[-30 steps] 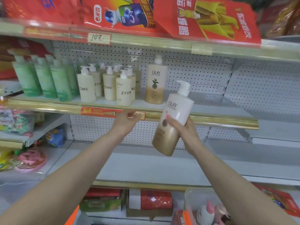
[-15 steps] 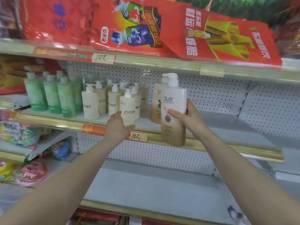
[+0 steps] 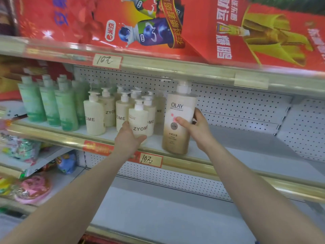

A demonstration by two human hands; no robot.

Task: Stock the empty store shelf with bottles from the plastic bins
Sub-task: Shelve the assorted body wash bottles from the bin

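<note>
Both hands are up at the grey metal shelf (image 3: 246, 143), apart. The right hand (image 3: 198, 131) curls thumb and fingers round a tall, smooth OLAY pump bottle (image 3: 179, 120), white fading to gold, standing upright near the shelf's front edge. The left hand (image 3: 129, 140) cups the base of a squat cream ZYOME bottle (image 3: 139, 120) nearby, before a perforated back panel (image 3: 237, 106).

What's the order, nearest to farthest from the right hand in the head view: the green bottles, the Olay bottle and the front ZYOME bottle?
From the right hand:
1. The Olay bottle: gripped by its fingers, at the front edge of the shelf.
2. The front ZYOME bottle: just left of the Olay bottle.
3. The green bottles: far left end of the same shelf.
</note>
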